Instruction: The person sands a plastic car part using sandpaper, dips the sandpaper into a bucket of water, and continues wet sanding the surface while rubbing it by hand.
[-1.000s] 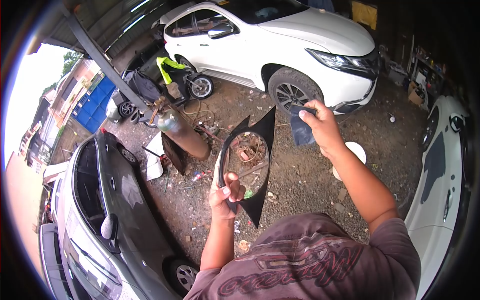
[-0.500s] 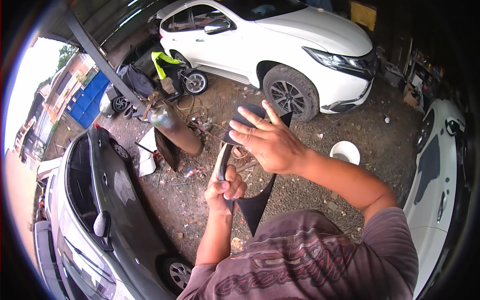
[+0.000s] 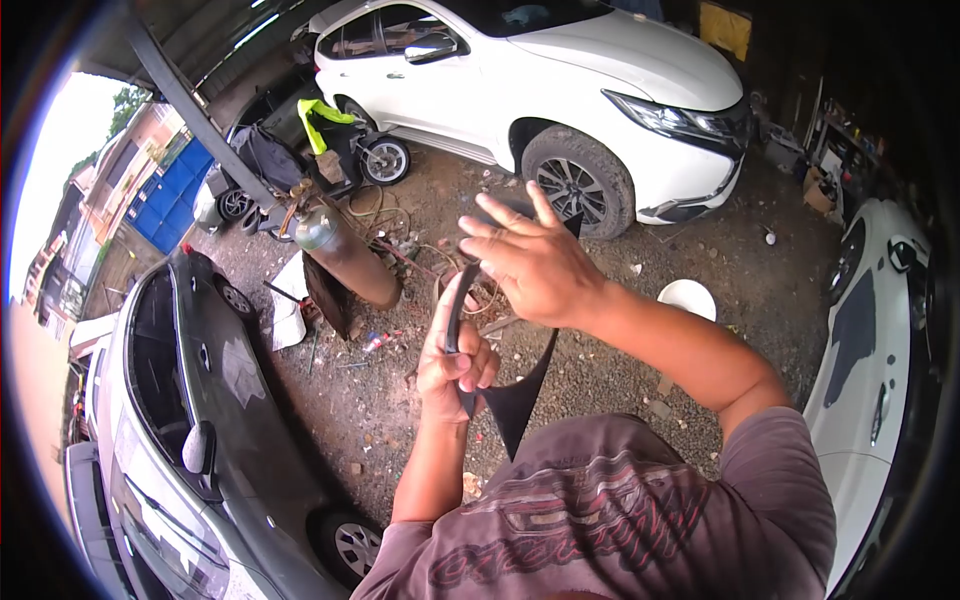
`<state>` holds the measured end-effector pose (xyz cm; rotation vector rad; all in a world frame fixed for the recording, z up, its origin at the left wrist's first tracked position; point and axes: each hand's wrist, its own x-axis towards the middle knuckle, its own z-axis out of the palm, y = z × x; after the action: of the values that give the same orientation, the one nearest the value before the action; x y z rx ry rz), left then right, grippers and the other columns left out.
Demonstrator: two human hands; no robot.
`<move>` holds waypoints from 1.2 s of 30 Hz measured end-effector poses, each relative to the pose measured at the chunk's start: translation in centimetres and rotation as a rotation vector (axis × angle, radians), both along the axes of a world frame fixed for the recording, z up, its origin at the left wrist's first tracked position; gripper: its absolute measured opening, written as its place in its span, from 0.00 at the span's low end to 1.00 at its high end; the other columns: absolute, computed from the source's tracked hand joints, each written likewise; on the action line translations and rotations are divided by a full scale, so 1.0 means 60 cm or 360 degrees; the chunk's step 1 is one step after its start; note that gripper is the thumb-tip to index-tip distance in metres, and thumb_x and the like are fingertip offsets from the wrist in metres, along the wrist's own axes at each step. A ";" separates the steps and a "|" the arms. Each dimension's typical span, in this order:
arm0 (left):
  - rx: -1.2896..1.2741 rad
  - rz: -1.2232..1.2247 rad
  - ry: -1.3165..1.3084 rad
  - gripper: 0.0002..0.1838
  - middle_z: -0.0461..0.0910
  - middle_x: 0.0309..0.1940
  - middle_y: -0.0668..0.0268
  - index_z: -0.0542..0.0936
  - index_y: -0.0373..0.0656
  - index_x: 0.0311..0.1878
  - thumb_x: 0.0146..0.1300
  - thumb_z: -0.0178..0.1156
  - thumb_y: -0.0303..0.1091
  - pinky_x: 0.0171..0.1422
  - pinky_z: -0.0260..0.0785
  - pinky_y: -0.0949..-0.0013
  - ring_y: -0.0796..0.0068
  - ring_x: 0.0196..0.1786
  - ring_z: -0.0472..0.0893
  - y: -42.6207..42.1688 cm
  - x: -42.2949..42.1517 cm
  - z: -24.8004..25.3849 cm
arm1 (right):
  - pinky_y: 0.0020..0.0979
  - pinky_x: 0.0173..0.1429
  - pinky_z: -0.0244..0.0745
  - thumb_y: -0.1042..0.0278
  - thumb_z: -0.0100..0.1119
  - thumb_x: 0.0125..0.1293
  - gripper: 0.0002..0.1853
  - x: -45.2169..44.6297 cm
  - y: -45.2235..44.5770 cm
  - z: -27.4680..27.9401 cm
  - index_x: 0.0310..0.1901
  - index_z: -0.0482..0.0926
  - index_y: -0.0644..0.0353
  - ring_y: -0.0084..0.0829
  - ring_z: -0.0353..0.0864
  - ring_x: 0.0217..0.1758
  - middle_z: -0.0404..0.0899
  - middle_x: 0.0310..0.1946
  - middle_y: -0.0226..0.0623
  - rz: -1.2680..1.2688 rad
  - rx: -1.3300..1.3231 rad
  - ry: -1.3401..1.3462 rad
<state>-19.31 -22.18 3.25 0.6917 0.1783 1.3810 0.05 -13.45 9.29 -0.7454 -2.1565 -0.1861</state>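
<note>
My left hand (image 3: 452, 370) is closed around the left side of a thin black panel (image 3: 516, 402) with a large round opening and pointed corners. The panel is held up in front of my chest, its lower point near the shirt. Over its upper part lies my right hand (image 3: 548, 268), palm down, fingers stretched and spread. A dark, flat sheet (image 3: 512, 207) shows partly beneath those fingers; most of it is hidden, and its edge is hard to tell from the panel.
A white SUV (image 3: 590, 75) stands ahead, a grey car (image 3: 215, 370) at left and a patched white car (image 3: 868, 365) at right. A rusty gas cylinder (image 3: 350, 260), hoses and a motorcycle (image 3: 380, 160) are at front left. A white bucket (image 3: 688, 298) sits on the gravel.
My right hand has moved left from beside the panel onto its upper part, its fingers opening from a pinch on the dark sheet. My left hand keeps its hold.
</note>
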 end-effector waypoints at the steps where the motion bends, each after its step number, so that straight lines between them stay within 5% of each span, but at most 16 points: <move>1: 0.0031 -0.0029 0.0024 0.45 0.70 0.28 0.71 0.62 0.34 0.84 0.60 0.62 0.20 0.26 0.68 0.72 0.82 0.18 0.70 -0.001 0.003 -0.003 | 0.78 0.89 0.41 0.70 0.64 0.76 0.15 -0.003 0.000 -0.006 0.61 0.88 0.57 0.46 0.75 0.84 0.84 0.73 0.41 0.0004 -0.0062 0.0009; 5: -0.0059 -0.0055 0.0030 0.39 0.69 0.27 0.71 0.67 0.33 0.78 0.59 0.60 0.19 0.27 0.68 0.71 0.82 0.18 0.69 0.009 0.000 -0.032 | 0.78 0.88 0.46 0.63 0.62 0.77 0.18 -0.027 -0.071 -0.022 0.62 0.87 0.60 0.47 0.75 0.83 0.83 0.74 0.45 0.0413 0.0033 -0.0024; 10: -0.0044 -0.0100 -0.0174 0.32 0.68 0.25 0.71 0.70 0.29 0.70 0.60 0.59 0.19 0.27 0.68 0.71 0.81 0.19 0.70 0.010 0.011 -0.006 | 0.73 0.90 0.45 0.69 0.66 0.76 0.18 0.006 -0.012 -0.017 0.65 0.88 0.55 0.43 0.74 0.84 0.83 0.75 0.37 -0.0022 0.0029 0.0043; 11: -0.0050 -0.0101 -0.0183 0.21 0.68 0.25 0.72 0.74 0.31 0.58 0.60 0.59 0.20 0.27 0.67 0.71 0.82 0.19 0.69 0.009 0.011 -0.001 | 0.74 0.89 0.47 0.70 0.65 0.75 0.18 -0.004 -0.029 -0.028 0.64 0.88 0.55 0.43 0.75 0.84 0.83 0.74 0.37 0.0093 0.0053 0.0036; 12: -0.0038 -0.0107 -0.0184 0.21 0.68 0.25 0.72 0.74 0.31 0.58 0.60 0.59 0.20 0.27 0.67 0.71 0.82 0.19 0.69 0.014 0.007 -0.003 | 0.74 0.89 0.48 0.71 0.65 0.75 0.18 -0.012 -0.044 -0.033 0.64 0.88 0.55 0.43 0.75 0.84 0.84 0.74 0.37 0.0208 0.0081 0.0027; 14: -0.0050 -0.0038 -0.0126 0.40 0.70 0.27 0.73 0.67 0.37 0.78 0.61 0.65 0.22 0.27 0.66 0.72 0.82 0.18 0.69 0.015 -0.005 -0.019 | 0.73 0.90 0.47 0.71 0.66 0.75 0.17 -0.010 -0.047 -0.028 0.63 0.88 0.54 0.42 0.76 0.83 0.86 0.72 0.36 0.0348 -0.0010 0.0075; 15: -0.0086 -0.0014 -0.0145 0.40 0.70 0.26 0.73 0.67 0.36 0.78 0.60 0.65 0.22 0.26 0.67 0.72 0.83 0.18 0.69 0.017 -0.004 -0.015 | 0.73 0.89 0.47 0.70 0.66 0.75 0.17 -0.007 -0.021 -0.031 0.63 0.88 0.54 0.42 0.77 0.82 0.86 0.71 0.36 0.0208 0.0040 0.0092; 16: -0.0045 -0.0057 -0.0165 0.37 0.69 0.26 0.73 0.68 0.34 0.75 0.60 0.64 0.22 0.26 0.67 0.72 0.83 0.18 0.69 0.020 -0.005 -0.012 | 0.73 0.89 0.48 0.69 0.66 0.75 0.17 -0.008 -0.005 -0.029 0.62 0.89 0.55 0.42 0.78 0.82 0.86 0.71 0.37 0.0071 0.0107 0.0102; 18: -0.0060 0.0009 -0.0037 0.07 0.67 0.23 0.74 0.70 0.41 0.36 0.61 0.60 0.22 0.28 0.67 0.73 0.84 0.18 0.68 0.015 0.005 0.014 | 0.73 0.89 0.49 0.70 0.66 0.74 0.16 -0.019 -0.025 -0.026 0.62 0.89 0.55 0.43 0.78 0.81 0.87 0.70 0.38 0.0147 0.0092 0.0089; 21: -0.0182 0.0024 -0.0043 0.06 0.67 0.20 0.75 0.73 0.38 0.39 0.61 0.60 0.24 0.28 0.67 0.73 0.84 0.18 0.69 0.012 -0.005 0.001 | 0.74 0.88 0.52 0.72 0.66 0.72 0.15 -0.024 -0.075 -0.023 0.59 0.89 0.57 0.44 0.79 0.80 0.87 0.69 0.41 0.0430 0.0000 0.0074; 25: -0.0115 -0.0014 -0.0040 0.10 0.66 0.18 0.77 0.76 0.36 0.45 0.61 0.59 0.26 0.28 0.68 0.74 0.83 0.18 0.70 0.019 -0.012 -0.008 | 0.74 0.88 0.50 0.69 0.67 0.71 0.16 -0.007 -0.010 -0.013 0.59 0.88 0.59 0.44 0.80 0.80 0.87 0.69 0.42 0.0184 0.0043 0.0073; 29: -0.0141 0.0107 -0.0068 0.14 0.73 0.25 0.72 0.78 0.33 0.51 0.61 0.59 0.24 0.29 0.71 0.73 0.84 0.19 0.71 0.008 -0.006 0.008 | 0.76 0.88 0.51 0.72 0.68 0.69 0.17 -0.025 -0.066 -0.015 0.59 0.88 0.58 0.43 0.81 0.79 0.87 0.69 0.41 0.0472 -0.0025 0.0037; 32: -0.0033 0.0011 -0.0083 0.20 0.73 0.25 0.73 0.77 0.33 0.57 0.61 0.59 0.23 0.28 0.70 0.72 0.84 0.19 0.71 0.024 -0.016 0.005 | 0.73 0.88 0.54 0.69 0.71 0.68 0.19 -0.012 -0.011 -0.003 0.60 0.88 0.57 0.44 0.81 0.79 0.87 0.69 0.40 0.0193 0.0102 0.0008; 36: -0.0010 0.0065 0.0135 0.27 0.70 0.26 0.72 0.74 0.33 0.64 0.63 0.61 0.35 0.29 0.71 0.73 0.83 0.20 0.71 0.020 -0.019 0.006 | 0.73 0.86 0.59 0.72 0.69 0.69 0.19 -0.039 -0.071 -0.006 0.61 0.88 0.58 0.45 0.82 0.78 0.87 0.69 0.42 0.0534 0.0053 0.0064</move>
<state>-20.45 -20.96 3.63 0.7454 0.2655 1.3905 -2.28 -17.69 8.94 -0.3561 -2.1976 -0.0304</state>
